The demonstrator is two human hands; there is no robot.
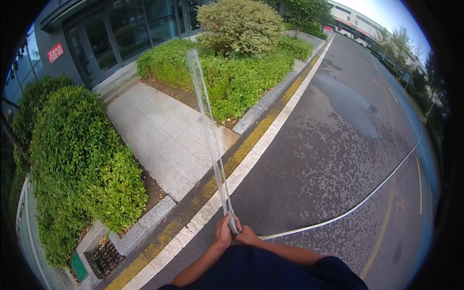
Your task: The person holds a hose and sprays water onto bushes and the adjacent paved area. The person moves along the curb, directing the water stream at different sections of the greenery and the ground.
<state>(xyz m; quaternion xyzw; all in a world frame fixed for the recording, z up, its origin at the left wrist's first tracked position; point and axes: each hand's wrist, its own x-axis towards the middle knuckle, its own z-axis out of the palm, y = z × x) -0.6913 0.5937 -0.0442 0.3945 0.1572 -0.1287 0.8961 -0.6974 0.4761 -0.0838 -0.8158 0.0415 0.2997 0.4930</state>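
Note:
Both of my hands are wrapped around the end of a water hose (232, 225) in front of my body. My left hand (223, 229) grips it near the mouth, and my right hand (246, 235) holds it just behind. Water (208, 127) shoots from the hose mouth in two thin streams, away from me toward a low green hedge (235, 79). A rounded, pale-leaved shrub (241, 25) stands within that hedge. From my right hand the pale hose (340, 215) runs out across the asphalt, curving to the right.
A stone kerb (203, 214) with a yellow band divides the asphalt road (290, 174) from a paved path (163, 134). Bushes (79, 156) fill the left, beside a drain grate (105, 256). A puddle (348, 105) lies on the road. Glass doors (99, 47) stand behind the path.

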